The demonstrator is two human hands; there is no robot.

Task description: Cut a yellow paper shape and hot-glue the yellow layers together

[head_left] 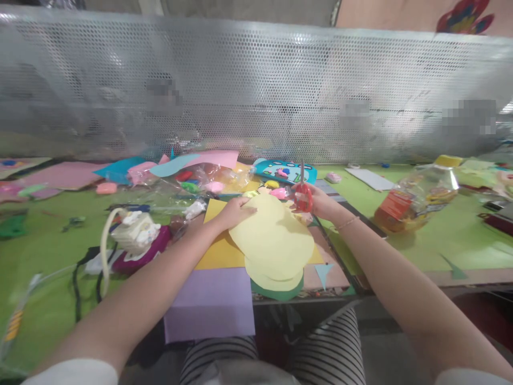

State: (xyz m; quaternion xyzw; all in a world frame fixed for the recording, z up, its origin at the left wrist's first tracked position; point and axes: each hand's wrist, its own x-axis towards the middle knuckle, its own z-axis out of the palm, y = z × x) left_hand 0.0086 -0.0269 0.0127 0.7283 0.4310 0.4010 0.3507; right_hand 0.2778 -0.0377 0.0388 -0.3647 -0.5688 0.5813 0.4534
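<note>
My left hand [235, 212] pinches the far left edge of a pale yellow rounded paper sheet [272, 243] and holds it above the table. My right hand [318, 202] is closed round red-handled scissors [303, 195], whose blades point up and away at the sheet's far edge. Under the yellow sheet lie a second yellow sheet and a dark green one [280, 293]. They rest over an orange sheet [218, 251] and a lilac sheet [210, 302] that overhangs the front edge.
A green table [48, 251] is strewn with coloured paper and foam bits. A white bag with a cream strap [134, 235] lies left. A crumpled clear plastic bag [417, 198] sits right. A perforated metal screen [256, 91] stands behind. My striped trousers [328, 347] show below.
</note>
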